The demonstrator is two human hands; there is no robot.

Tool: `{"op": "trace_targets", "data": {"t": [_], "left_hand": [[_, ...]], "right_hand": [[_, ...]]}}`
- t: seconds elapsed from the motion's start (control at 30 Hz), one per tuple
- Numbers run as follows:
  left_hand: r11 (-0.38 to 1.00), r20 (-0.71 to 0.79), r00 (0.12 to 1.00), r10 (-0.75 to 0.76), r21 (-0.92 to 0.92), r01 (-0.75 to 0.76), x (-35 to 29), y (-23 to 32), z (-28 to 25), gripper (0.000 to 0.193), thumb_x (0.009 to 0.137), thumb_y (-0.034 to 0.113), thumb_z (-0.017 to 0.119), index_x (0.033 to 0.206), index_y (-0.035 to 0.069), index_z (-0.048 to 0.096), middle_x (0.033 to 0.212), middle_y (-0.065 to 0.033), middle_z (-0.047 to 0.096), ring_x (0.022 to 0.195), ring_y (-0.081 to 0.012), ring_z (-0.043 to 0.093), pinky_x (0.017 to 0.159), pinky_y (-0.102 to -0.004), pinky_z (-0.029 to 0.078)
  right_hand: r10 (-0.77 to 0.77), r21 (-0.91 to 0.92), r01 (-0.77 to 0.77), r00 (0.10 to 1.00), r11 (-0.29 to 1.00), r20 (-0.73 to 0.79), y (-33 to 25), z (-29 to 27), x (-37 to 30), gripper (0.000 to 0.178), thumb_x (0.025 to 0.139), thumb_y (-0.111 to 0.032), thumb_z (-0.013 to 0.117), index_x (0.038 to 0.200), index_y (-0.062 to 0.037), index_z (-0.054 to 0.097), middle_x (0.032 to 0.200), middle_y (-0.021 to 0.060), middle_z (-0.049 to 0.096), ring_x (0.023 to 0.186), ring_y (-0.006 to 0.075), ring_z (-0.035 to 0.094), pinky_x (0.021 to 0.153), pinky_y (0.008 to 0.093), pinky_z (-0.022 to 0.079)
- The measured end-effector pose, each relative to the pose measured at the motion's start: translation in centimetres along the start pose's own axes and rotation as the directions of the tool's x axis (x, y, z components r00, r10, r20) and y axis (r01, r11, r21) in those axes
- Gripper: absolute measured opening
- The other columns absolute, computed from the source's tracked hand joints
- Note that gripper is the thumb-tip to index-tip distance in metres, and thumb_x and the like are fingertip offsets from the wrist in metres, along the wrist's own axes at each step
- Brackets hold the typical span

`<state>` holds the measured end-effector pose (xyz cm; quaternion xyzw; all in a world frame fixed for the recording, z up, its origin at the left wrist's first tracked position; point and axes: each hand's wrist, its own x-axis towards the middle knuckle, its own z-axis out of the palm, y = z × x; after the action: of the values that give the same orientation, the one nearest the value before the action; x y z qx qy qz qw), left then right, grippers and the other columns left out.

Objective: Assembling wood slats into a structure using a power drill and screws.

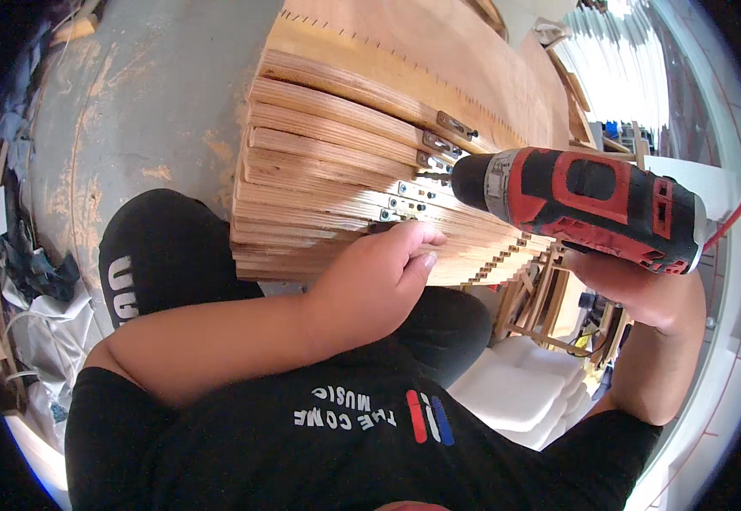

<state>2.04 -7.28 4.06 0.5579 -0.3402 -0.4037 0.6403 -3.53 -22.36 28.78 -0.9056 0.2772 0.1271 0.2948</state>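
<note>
A stack of notched plywood strips (319, 183) lies in front of me, several with small metal brackets (410, 203) at their ends. My left hand (379, 272) rests on the near strips with its fingers curled over the edge by the brackets. My right hand (634, 289) grips the handle of a red and black cordless drill (583, 204). The drill's bit points left at a bracket (438, 146) on one of the strips. The handle itself is hidden under the drill body.
Wide plywood sheets (472, 60) extend behind the stack. A dusty concrete floor (149, 111) lies to the left, with scrap and bags (38, 324) along its edge. White foam pieces (515, 387) and a wooden frame (549, 315) sit below on the right.
</note>
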Motion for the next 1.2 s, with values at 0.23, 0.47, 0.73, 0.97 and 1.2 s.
{"op": "trace_targets", "data": {"t": [0.23,0.47,0.73,0.97,1.2], "left_hand": [[1.0,-0.075,0.997,-0.003,0.018,0.004,-0.6,-0.3,-0.5,0.028,0.099,0.017,0.054,0.122,0.003,0.061,0.081,-0.0157,0.065,0.074,-0.0244,0.062,0.07,-0.0386,0.05],[0.974,-0.001,0.999,0.046,-0.223,-0.045,-0.8,-1.6,0.0,0.032,0.103,0.013,0.041,0.129,0.002,0.056,0.082,-0.006,0.059,0.068,-0.0132,0.052,0.064,-0.0308,0.046],[0.752,0.237,0.962,-0.139,-0.606,0.258,-0.7,-0.5,-0.1,0.025,0.107,0.014,0.031,0.121,0.002,0.048,0.088,-0.0083,0.061,0.062,-0.0089,0.045,0.057,-0.0248,0.042],[0.642,0.243,0.954,-0.173,-0.707,0.297,-0.3,-1.0,0.0,0.032,0.111,0.024,0.033,0.121,-0.002,0.05,0.103,-0.0162,0.065,0.073,-0.0154,0.057,0.071,-0.0298,0.052],[0.088,0.247,0.968,-0.054,-0.964,0.251,-0.2,-1.4,0.0,0.056,0.11,0.034,0.033,0.146,-0.009,0.033,0.145,-0.0226,0.046,0.133,-0.0333,0.048,0.116,-0.0478,0.038]], "right_hand": [[0.004,-0.005,-0.004,0.998,1.0,0.068,0.6,0.5,2.0,0.048,0.073,0.003,0.08,0.118,-0.0004,0.065,0.101,0.0054,0.073,0.087,0.0117,0.066,0.081,0.0299,0.055],[-0.362,-0.298,0.369,0.929,0.881,0.08,1.9,0.4,2.1,0.043,0.071,-0.002,0.082,0.111,-0.0026,0.067,0.095,0.005,0.072,0.083,0.0117,0.065,0.078,0.0299,0.055],[-0.165,-0.195,0.153,0.985,0.969,-0.047,3.4,1.9,-0.6,0.033,0.07,-0.004,0.083,0.101,-0.0035,0.069,0.083,0.0039,0.071,0.076,0.0134,0.067,0.073,0.0304,0.056],[-0.303,-0.236,0.247,0.922,0.94,-0.242,6.4,4.2,-6.4,0.058,0.067,-0.003,0.084,0.122,-0.005,0.066,0.112,0.0093,0.073,0.101,0.0214,0.071,0.089,0.0351,0.057],[-0.142,-0.257,0.082,0.963,0.963,-0.227,8.4,5.0,-9.2,0.058,0.065,-0.011,0.086,0.12,-0.0093,0.068,0.109,0.0066,0.073,0.098,0.0238,0.072,0.085,0.0352,0.057]]}}
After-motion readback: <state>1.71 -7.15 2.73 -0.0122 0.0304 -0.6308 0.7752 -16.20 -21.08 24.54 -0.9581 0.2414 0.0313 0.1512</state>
